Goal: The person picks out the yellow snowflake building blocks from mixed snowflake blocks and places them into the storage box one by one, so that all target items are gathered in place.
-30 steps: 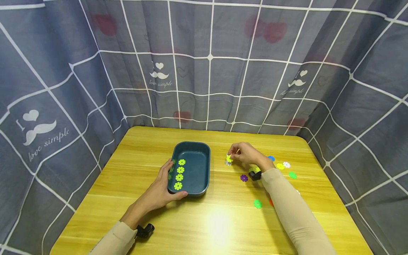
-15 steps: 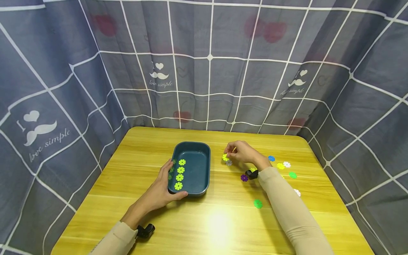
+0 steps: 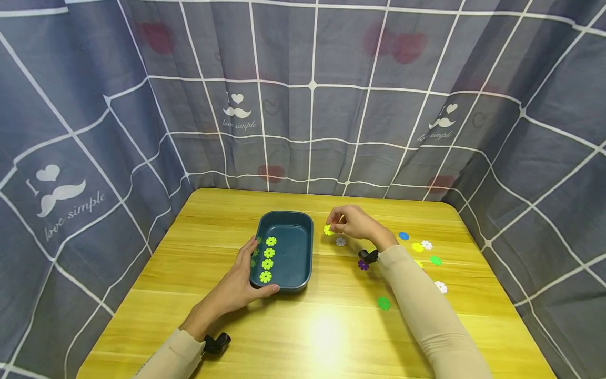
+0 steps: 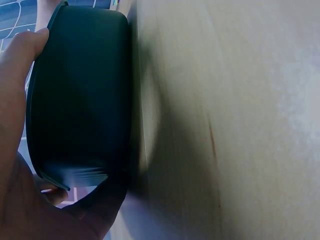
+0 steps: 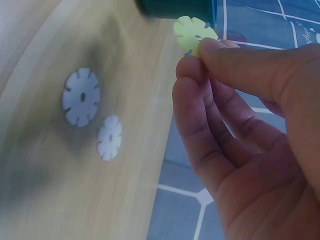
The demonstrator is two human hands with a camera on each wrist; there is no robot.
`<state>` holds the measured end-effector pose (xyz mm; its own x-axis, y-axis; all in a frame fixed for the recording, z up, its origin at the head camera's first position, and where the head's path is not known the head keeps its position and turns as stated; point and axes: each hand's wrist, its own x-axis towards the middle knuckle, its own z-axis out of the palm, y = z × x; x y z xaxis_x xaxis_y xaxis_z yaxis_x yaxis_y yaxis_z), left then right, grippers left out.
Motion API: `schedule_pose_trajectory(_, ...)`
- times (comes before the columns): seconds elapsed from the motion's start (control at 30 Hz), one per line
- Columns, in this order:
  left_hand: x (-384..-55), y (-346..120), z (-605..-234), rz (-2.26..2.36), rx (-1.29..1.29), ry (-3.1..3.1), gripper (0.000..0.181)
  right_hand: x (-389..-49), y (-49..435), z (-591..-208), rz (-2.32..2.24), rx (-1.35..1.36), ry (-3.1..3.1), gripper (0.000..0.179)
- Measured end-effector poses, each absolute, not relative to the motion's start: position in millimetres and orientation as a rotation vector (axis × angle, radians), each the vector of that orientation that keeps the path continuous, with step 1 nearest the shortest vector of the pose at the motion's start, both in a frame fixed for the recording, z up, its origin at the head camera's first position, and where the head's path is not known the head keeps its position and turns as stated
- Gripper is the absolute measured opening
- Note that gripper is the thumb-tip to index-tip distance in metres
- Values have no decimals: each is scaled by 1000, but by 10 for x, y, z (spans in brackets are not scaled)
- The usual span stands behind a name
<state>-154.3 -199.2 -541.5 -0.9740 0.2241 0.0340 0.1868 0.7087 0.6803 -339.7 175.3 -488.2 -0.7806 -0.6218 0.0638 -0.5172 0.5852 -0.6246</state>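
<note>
A deep dark teal tray (image 3: 288, 258) stands on the table, with several yellow-green notched discs (image 3: 267, 264) in a row along its left side. My left hand (image 3: 239, 281) holds the tray's near left corner, thumb at the front rim (image 4: 40, 37) and fingers along the left wall. To the right of the tray, my right hand (image 3: 356, 223) pinches one yellow-green notched disc (image 5: 192, 34) between thumb and fingertips, above the table. A white notched disc (image 3: 340, 241) lies just below that hand. Pale discs (image 5: 81, 97) show on the wood in the right wrist view.
Loose notched discs lie at the right: purple (image 3: 363, 265), blue (image 3: 403, 236), yellow (image 3: 417, 247), white (image 3: 441, 287) and green (image 3: 384, 303). The right sleeve (image 3: 426, 305) covers part of that area. A checked curtain (image 3: 284, 116) surrounds the wooden table (image 3: 199, 316).
My right hand has moved left towards the tray with the pinched yellow-green disc, uncovering the white disc beneath. The left hand and the tray have stayed in place.
</note>
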Motion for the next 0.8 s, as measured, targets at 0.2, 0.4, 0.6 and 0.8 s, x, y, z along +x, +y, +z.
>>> schedule_pose_trajectory(0.2, -1549, -1994, -5414, 1125, 351, 2862, 142, -3405, 1688, -4846, -983, -951, 2628, 7)
schedule_pose_trajectory(0.4, -1546, -1995, -5416, 1138, 366, 2858, 141, -3403, 1617, -4799, -998, -950, 2624, 10)
schedule_pose_trajectory(0.6, -1549, -1996, -5418, 1143, 370, 2860, 142, -3399, 1525, -4729, -1009, -941, 2606, 11)
schedule_pose_trajectory(0.8, -1553, -1999, -5426, 1140, 366, 2861, 142, -3426, 1410, -4708, -994, -981, 2617, 9)
